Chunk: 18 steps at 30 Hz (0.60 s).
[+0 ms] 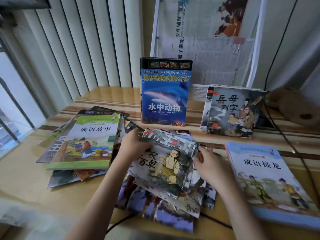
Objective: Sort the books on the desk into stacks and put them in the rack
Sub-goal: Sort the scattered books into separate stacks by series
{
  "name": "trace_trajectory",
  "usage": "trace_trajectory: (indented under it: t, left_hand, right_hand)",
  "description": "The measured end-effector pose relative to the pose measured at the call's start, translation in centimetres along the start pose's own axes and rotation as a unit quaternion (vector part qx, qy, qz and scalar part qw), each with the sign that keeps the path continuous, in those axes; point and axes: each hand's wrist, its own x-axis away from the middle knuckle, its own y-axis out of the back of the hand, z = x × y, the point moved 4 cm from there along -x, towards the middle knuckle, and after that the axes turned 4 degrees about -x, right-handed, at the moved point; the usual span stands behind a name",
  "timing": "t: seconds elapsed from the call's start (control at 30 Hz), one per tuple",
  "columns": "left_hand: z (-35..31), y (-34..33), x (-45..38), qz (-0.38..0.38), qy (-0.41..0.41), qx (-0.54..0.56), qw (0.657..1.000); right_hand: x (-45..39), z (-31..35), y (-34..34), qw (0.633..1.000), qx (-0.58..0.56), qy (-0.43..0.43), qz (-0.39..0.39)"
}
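Observation:
A loose pile of thin grey picture books (166, 168) lies in the middle of the desk. My left hand (134, 144) grips the pile's top left edge, and my right hand (210, 166) holds its right side. Behind it, a blue shark book (164, 94) stands upright, with more books of its kind behind. Leaning at the back right is a stack of grey picture books (232, 111). A green-covered book (88, 141) tops a messy heap on the left. On the right lies a light blue book (266, 177). The white rack (199, 91) stands at the back.
Newspapers (207, 49) hang clipped in the white rack's upper part. A brown plush toy (292, 108) sits at the far right, and a black cable (294, 148) runs down beside it. Vertical blinds (78, 45) and a window border the desk's left side.

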Motion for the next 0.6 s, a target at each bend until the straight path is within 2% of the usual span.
trace_trajectory:
  t: [0.13, 0.23, 0.33, 0.47, 0.53, 0.6]
  left_hand:
    - [-0.2, 0.2, 0.1, 0.023, 0.022, 0.011, 0.999]
    - [0.4, 0.4, 0.3, 0.066, 0.075, 0.13, 0.987]
    - [0.6, 0.1, 1.1, 0.109, 0.095, 0.276, 0.95]
    - [-0.3, 0.8, 1.5, 0.137, 0.065, 0.415, 0.897]
    - [-1.2, 2.0, 1.4, 0.117, 0.031, 0.456, 0.882]
    - [-2.3, 3.4, 1.3, 0.074, -0.004, 0.478, 0.875]
  right_hand:
    - [0.1, -0.1, -0.2, 0.999, -0.023, 0.018, -0.016]
    - [0.0, -0.1, -0.4, 0.994, -0.088, 0.054, -0.029]
    - [0.5, 0.2, -0.1, 0.979, -0.183, 0.068, -0.053]
    - [0.5, 1.0, 0.7, 0.925, -0.361, 0.106, -0.057]
    - [0.5, 1.3, 1.3, 0.895, -0.414, 0.132, -0.101]
    - [0.5, 1.1, 1.9, 0.877, -0.439, 0.121, -0.152]
